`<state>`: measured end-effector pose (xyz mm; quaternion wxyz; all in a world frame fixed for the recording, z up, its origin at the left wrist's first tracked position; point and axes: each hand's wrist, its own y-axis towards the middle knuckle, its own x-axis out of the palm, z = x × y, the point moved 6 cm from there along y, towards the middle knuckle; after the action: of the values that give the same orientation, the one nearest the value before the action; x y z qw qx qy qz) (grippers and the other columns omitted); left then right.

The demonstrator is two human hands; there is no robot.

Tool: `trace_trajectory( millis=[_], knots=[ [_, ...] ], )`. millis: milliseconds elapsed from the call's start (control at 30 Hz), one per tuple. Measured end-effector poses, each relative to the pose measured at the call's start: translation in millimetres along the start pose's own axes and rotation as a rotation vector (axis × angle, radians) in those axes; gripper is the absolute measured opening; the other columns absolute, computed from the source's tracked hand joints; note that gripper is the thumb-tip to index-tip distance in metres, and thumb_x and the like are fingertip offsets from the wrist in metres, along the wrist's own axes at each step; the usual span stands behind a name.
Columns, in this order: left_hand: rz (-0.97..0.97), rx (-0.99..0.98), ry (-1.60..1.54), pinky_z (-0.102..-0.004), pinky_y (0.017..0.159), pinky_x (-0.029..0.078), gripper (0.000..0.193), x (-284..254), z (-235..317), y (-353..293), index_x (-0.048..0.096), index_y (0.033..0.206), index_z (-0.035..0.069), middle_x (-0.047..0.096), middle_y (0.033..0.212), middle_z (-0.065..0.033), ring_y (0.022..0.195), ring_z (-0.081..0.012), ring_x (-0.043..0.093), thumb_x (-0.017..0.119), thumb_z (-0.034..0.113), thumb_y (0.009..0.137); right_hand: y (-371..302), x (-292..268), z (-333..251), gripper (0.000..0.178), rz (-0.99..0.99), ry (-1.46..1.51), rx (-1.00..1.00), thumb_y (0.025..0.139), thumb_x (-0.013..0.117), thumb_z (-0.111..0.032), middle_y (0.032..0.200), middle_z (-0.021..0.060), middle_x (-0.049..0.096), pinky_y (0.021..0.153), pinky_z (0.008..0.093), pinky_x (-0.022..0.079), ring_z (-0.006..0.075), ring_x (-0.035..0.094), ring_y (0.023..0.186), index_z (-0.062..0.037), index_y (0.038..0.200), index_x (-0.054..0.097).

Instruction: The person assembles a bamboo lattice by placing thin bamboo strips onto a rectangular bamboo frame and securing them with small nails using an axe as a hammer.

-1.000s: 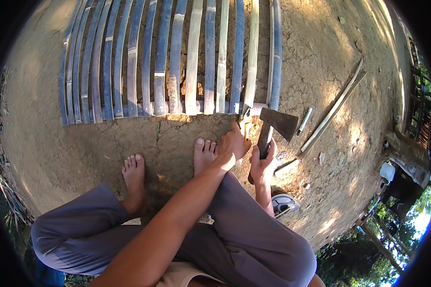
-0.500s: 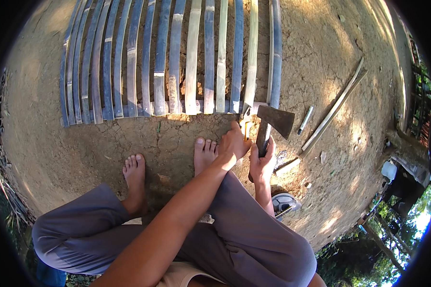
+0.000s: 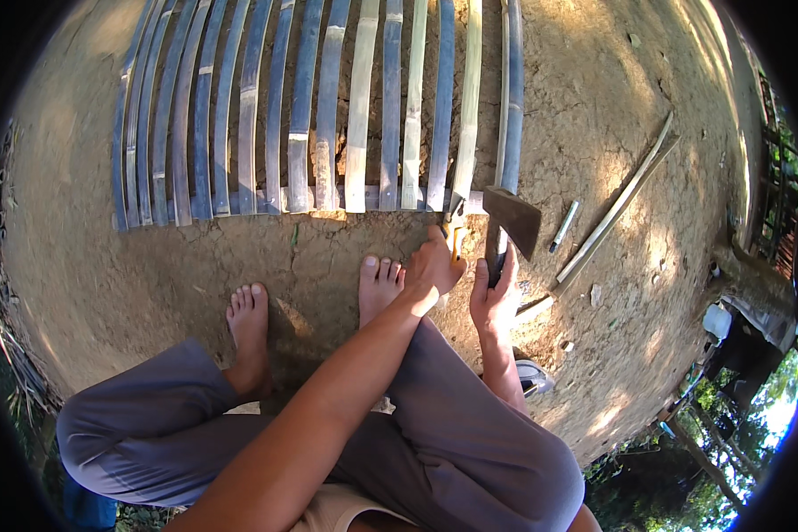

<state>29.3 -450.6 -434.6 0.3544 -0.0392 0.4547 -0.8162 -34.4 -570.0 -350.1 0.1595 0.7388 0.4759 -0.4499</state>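
Observation:
My right hand (image 3: 495, 297) grips the dark handle of a hatchet (image 3: 511, 219), whose flat metal head hangs over the near right end of a row of split bamboo slats (image 3: 328, 115). My left hand (image 3: 434, 264) is closed around a small yellowish tool (image 3: 455, 238) held against the end of the rightmost slats. The slats lie side by side on the dirt, crossing a horizontal bar (image 3: 372, 199). My bare feet (image 3: 379, 282) rest on the ground just before them.
A long bamboo strip (image 3: 616, 213) and a short pale stick (image 3: 564, 226) lie on the dirt to the right. A sandal (image 3: 534, 377) sits by my right knee. Trees and a dark structure stand at the far right edge.
The hatchet head has dropped slightly lower toward the slat ends. My left hand stays in place by the slats.

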Motion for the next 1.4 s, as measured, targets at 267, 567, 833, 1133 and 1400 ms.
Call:
trace_trajectory(
  millis=[267,567,833,1133,1400],
  knots=[
    [-0.033,-0.055,-0.013,-0.0512,0.087,0.057,0.065,1,1,-2,0.043,0.124,-0.011,0.072,0.104,-0.0328,0.103,-0.0477,0.072,0.081,0.027,0.087,15,22,21,0.051,-0.151,-0.208,-0.075,0.1,0.067,-0.023,0.106,0.0284,0.071,0.066,0.0471,0.06,0.0437,0.074,0.08,0.005,0.139,0.05],
    [-0.019,-0.063,-0.02,-0.0508,0.088,0.058,0.068,4,-3,0,0.044,0.123,-0.007,0.072,0.106,-0.0321,0.105,-0.0484,0.07,0.084,0.03,0.084,1,-19,-8,0.042,0.338,0.043,-0.43,0.102,0.059,-0.01,0.074,0.0117,0.065,0.053,0.0371,0.051,0.0253,0.063,0.058,0.0089,0.137,0.044],
    [-0.013,-0.063,-0.054,-0.0502,0.088,0.059,0.069,6,-10,5,0.042,0.126,-0.007,0.072,0.108,-0.0315,0.105,-0.0475,0.071,0.083,0.03,0.085,22,-25,-21,0.055,0.125,0.06,-0.274,0.102,0.061,-0.012,0.076,0.0219,0.071,0.057,0.0413,0.058,0.0339,0.076,0.067,0.0029,0.15,0.042],
    [0.042,0.03,-0.015,-0.0502,0.086,0.058,0.071,5,-2,0,0.042,0.13,-0.01,0.07,0.109,-0.0333,0.103,-0.0483,0.071,0.082,0.028,0.085,23,9,25,0.051,-0.153,-0.19,-0.107,0.1,0.064,-0.019,0.1,0.0289,0.072,0.061,0.0468,0.061,0.0436,0.074,0.075,0.003,0.143,0.048],
    [0.038,0.003,-0.002,-0.0521,0.087,0.058,0.067,5,1,1,0.043,0.125,-0.01,0.071,0.104,-0.0341,0.1,-0.0494,0.071,0.082,0.027,0.084,9,-20,-21,0.042,0.305,-0.258,-0.735,0.099,0.063,-0.011,0.081,0.023,0.068,0.058,0.0418,0.056,0.0368,0.069,0.062,0.0104,0.132,0.047]
  ],
)
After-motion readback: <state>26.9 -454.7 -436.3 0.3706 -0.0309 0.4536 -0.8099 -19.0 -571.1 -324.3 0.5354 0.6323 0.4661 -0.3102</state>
